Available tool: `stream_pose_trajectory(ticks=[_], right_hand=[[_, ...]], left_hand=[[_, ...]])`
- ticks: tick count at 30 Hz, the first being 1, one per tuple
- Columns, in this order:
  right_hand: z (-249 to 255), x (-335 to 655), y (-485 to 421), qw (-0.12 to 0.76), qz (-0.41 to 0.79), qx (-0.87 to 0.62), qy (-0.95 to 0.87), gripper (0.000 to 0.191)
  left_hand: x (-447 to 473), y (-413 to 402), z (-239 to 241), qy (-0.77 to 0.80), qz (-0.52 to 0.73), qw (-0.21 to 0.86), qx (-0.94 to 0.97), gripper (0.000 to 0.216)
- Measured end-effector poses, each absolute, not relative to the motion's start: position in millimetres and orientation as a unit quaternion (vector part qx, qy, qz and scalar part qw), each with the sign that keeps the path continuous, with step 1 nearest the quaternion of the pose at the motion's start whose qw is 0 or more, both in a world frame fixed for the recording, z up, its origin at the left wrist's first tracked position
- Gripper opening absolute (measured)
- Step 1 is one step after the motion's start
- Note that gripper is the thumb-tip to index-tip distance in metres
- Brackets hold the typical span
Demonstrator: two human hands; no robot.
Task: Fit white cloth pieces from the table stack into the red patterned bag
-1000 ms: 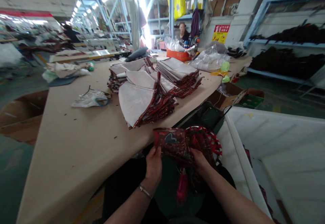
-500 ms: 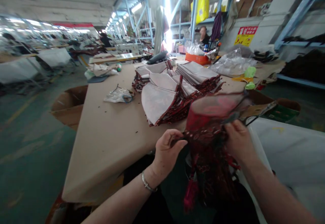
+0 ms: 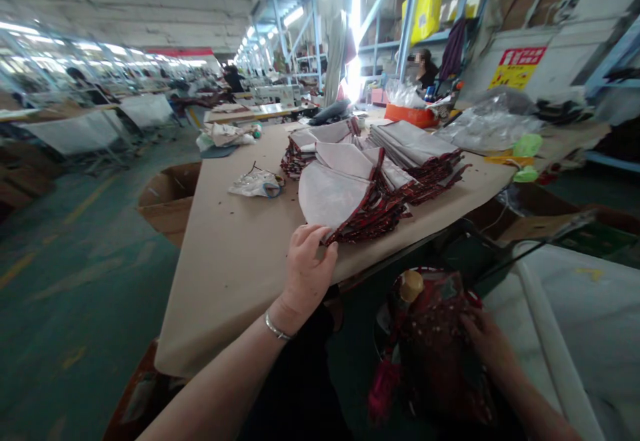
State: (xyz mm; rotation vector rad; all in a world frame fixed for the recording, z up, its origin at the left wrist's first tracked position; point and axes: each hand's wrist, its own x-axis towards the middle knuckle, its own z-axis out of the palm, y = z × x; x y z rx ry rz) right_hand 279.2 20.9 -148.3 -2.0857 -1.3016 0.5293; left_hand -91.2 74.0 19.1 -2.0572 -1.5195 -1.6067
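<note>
At the near edge of the stacked pieces, the left hand [image 3: 306, 269] lay on the tan surface [image 3: 225, 274], its fingers [image 3: 320, 238] loosely spread and touching the bottom corner of the nearest fabric stack [image 3: 345, 204], gripping nothing. A thin bracelet [image 3: 277, 328] circled that wrist. Lower and to the right, below the surface edge, the right hand [image 3: 487, 341] pressed against a dark red patterned fabric piece [image 3: 440, 348] held over the lap; its fingers curled on the cloth, though how firmly they gripped could not be told. A small tan knob [image 3: 411, 285] showed at the top of that piece, and a pink tassel [image 3: 383, 388] hung beneath it. Beyond the nearest stack, more folded stacks [image 3: 410, 151] with pale undersides sat side by side. A crumpled scrap [image 3: 257, 183] lay apart to their left. Clear plastic bags [image 3: 487, 128] and an orange tray [image 3: 413, 114] stood farther back. A white bin [image 3: 575, 308] was at the right, a cardboard box [image 3: 167, 198] on the floor at the left.
</note>
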Motion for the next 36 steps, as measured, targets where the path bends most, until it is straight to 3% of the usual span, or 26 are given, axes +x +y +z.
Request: stream_pose_trajectory(ticks=[3,5,9,12,16,21,25,31,36], right_hand=[[-182.9,287.3,15.6,0.298,0.266,-0.789,-0.467,0.060],[-166.6,285.1,21.0,0.326,0.282,-0.760,-0.486,0.061],[-58.8,240.6,37.6,0.414,0.213,-0.681,-0.565,0.039],[30.9,179.8,50.1,0.487,0.067,-0.482,-0.726,0.022],[96.5,100.3,77.5,0.409,-0.034,-0.282,-0.867,0.025],[114.4,46.0,114.7,0.199,-0.080,-0.257,-0.942,0.019],[114.5,33.4,122.7,0.108,-0.120,-0.271,-0.949,0.018],[104.0,26.7,125.4,0.123,-0.164,-0.312,-0.928,0.017],[110.0,33.2,127.2,0.177,-0.181,-0.427,-0.868,0.018]], left_hand=[[-92.1,81.1,18.3,-0.508,-0.538,0.033,-0.672,0.014],[-94.2,84.5,19.6,-0.509,-0.545,0.002,-0.666,0.013],[-99.0,86.5,26.9,-0.517,-0.552,-0.074,-0.650,0.013],[-101.7,85.4,35.3,-0.522,-0.583,-0.098,-0.615,0.009],[-107.1,82.1,47.9,-0.496,-0.586,-0.119,-0.630,0.006],[-122.3,77.0,56.6,-0.472,-0.552,-0.135,-0.675,0.008],[-134.9,73.8,56.2,-0.490,-0.556,-0.140,-0.657,0.010],[-137.1,69.4,61.7,-0.517,-0.564,-0.144,-0.628,0.011],[-143.8,61.9,47.9,-0.558,-0.539,-0.037,-0.630,0.011]])
